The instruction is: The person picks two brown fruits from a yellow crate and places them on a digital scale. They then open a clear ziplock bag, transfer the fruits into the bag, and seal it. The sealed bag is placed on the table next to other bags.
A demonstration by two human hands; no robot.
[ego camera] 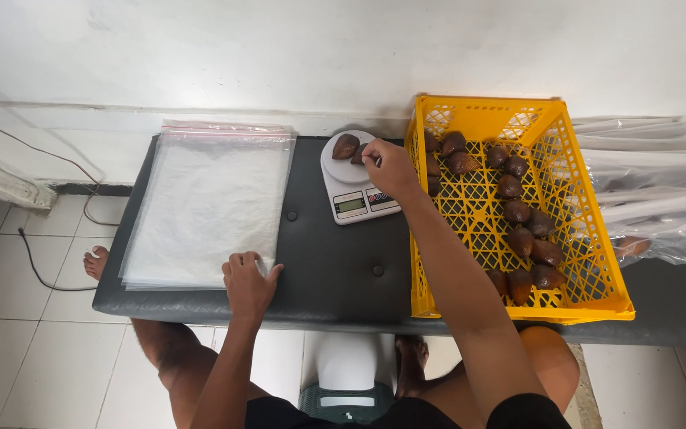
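Head view: right hand (389, 165) on scale (352, 179), beside crate (418, 238).

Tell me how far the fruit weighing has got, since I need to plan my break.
Early on. Done: one brown fruit lies on the white scale. In hand: the right hand sets a second fruit there, while the left hand rests on the stack of clear bags. Left: over a dozen fruits remain in the yellow crate.

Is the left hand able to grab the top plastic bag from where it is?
Probably yes. The left hand already rests on the near corner of the stack of plastic bags, and nothing lies on top of them.
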